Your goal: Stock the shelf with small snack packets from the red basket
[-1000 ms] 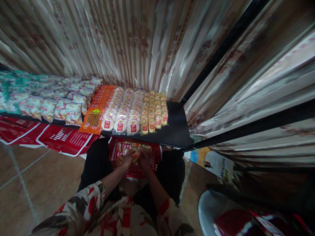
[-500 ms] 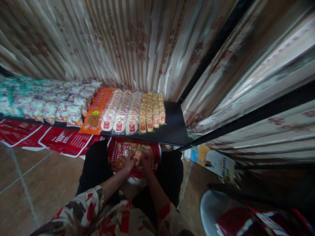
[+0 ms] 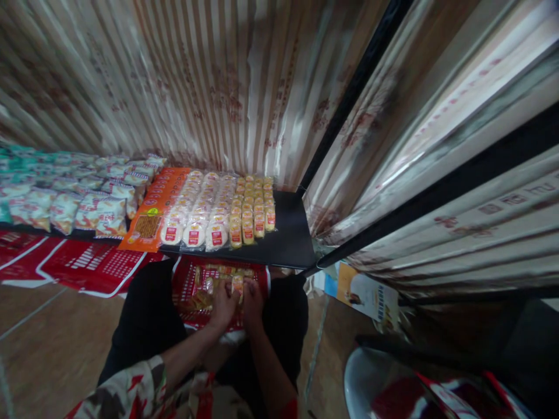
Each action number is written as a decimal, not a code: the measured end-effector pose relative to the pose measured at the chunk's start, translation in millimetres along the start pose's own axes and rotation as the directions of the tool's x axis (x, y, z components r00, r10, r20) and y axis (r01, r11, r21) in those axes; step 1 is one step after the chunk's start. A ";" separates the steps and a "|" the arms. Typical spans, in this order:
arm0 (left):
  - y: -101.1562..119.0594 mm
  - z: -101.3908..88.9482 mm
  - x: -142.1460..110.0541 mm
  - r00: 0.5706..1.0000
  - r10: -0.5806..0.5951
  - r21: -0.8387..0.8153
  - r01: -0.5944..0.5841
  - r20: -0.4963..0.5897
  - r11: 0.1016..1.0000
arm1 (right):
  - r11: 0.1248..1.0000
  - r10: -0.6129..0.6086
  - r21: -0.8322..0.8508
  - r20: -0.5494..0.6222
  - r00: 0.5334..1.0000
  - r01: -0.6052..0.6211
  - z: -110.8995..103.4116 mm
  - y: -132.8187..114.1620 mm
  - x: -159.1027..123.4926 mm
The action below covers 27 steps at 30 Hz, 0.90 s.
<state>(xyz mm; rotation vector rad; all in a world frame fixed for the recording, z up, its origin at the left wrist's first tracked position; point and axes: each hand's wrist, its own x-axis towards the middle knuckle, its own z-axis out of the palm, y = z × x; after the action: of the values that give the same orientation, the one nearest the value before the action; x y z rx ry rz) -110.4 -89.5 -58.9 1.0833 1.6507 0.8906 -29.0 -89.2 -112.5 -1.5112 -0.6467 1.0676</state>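
Note:
Between my thighs sits a red plastic basket (image 3: 178, 291) with several yellow wrapped snacks (image 3: 201, 299) in it. Over the basket, my left hand (image 3: 224, 302) and my right hand (image 3: 253, 297) come together on one small yellow wrapped snack (image 3: 237, 283) with an orange and white label. The fingers of both hands are closed on its sides. Just beyond, on a black shelf (image 3: 288, 233), stand rows of similar yellow wrapped snacks (image 3: 248, 224), beside rows of white round wrapped crackers (image 3: 194, 233).
Left of the crackers lies an orange snack bag (image 3: 148, 218), then many white puffy packets (image 3: 105, 215). Red printed bags (image 3: 96, 262) hang below the shelf. A black post (image 3: 336, 128) and pleated curtain (image 3: 227, 87) stand behind. A pale basin (image 3: 356, 378) is at lower right.
My view has swung slightly, so the shelf and basket sit further left and lower. Both hands keep hold of the yellow snack, which now looks more upright.

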 end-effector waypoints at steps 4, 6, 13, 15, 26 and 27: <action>12.7 10.6 -5.5 0.999 0.048 0.014 -0.048 -0.023 0.999 | 0.999 -0.020 0.039 0.022 1.000 0.019 -16.4 -25.2 -6.1; 20.2 14.7 -6.6 0.997 0.082 -0.031 -0.082 -0.001 0.996 | 0.998 -0.042 0.050 0.040 0.998 0.040 -21.9 -37.4 -6.9; 62.7 16.5 -8.5 0.993 0.120 -0.132 -0.117 0.014 0.984 | 0.985 -0.145 0.104 0.107 0.984 0.134 -23.3 -72.8 -0.8; 73.2 16.4 -8.7 0.990 0.138 -0.149 -0.132 0.026 0.980 | 0.984 -0.155 0.106 0.105 0.982 0.144 -23.2 -79.6 1.1; 85.6 32.7 8.3 0.953 0.269 -0.123 -0.253 0.139 0.960 | 0.983 -0.181 0.044 0.023 0.983 0.180 -43.2 -96.9 27.5; 86.8 33.9 10.4 0.950 0.283 -0.101 -0.271 0.131 0.957 | 0.982 -0.184 0.039 0.022 0.983 0.183 -44.5 -99.7 30.8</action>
<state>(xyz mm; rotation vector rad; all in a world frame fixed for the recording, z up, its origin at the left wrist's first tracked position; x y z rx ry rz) -57.9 -47.2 6.3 1.3124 1.3513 1.0246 39.2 -60.7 -26.4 -1.3797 -0.7653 0.9538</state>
